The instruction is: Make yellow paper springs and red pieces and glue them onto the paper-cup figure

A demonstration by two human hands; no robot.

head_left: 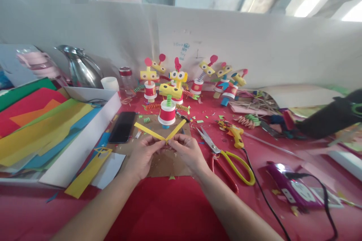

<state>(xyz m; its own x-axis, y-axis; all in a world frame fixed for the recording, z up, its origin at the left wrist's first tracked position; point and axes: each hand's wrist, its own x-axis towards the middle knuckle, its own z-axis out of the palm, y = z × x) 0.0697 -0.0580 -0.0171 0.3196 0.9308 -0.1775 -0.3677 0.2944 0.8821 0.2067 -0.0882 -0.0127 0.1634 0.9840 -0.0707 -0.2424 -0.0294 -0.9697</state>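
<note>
L hand [147, 151] & R hand [185, 148] both nearly closed, thumbs pinching vs. index fingers; other fingers curled, mostly hidden. Betw. them they've got the strips [149, 131]: smooth, flat yellow paper, straight-edged, a V w/ its point at the thumb tips, legs toward 11 & 1, over the board [165, 165]. Can't tell if the point's glued or only folded.

Board's brown, flat, flecked w/ paper bits. At 12, near the V: fig. [167, 113], white cup w/ red band, pleated green neck, yellow tube head, springy coiled arms. More figs. [177, 77] behind, toward 12 to 1.

L leg's tip ends just beside the phone [122, 127], glossy black slab at 10. Box [76, 150] at 9, stiff white wall, coloured sheets inside. Yellow sheet [80, 179] at 8. Scissors [215, 150] at 3, steel blades spread, tips facing the R hand, so that side's tight; gun [236, 136], yellow plastic, beyond. Most room at 6: smooth red tabletop [169, 211] betw. forearms.
</note>
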